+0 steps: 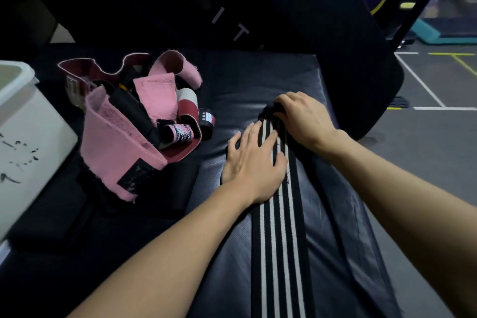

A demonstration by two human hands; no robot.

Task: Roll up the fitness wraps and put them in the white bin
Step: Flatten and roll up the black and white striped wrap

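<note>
I'm pressing my left hand (254,162) flat, fingers straight, on the black-and-white striped wrap (280,245), pinning it to the padded bench (335,214). My right hand (300,119) is curling over the far end of the wrap, at twelve o'clock from my left hand, and I'm gripping the small dark roll starting there.

To roll this well, I judge I should be keeping the strap taut with the flat hand while the other turns the roll toward me, edges lined up with the stripes so it is not coning off to one side. Tight first turns matter most; a loose core would probably spring open in the bin.

The wrap is running in a long straight band from under my hands down to six o'clock, out of view at the bottom edge. It is black with thin white stripes along its length, lying flat and looking stretchy and woven.

At nine o'clock from my hands a heap of pink and black wraps (124,131) is waiting, loose and tangled, not yet rolled. Further out at nine o'clock the white bin (28,121) is standing at the edge of view; I cannot tell what is inside it.
</note>
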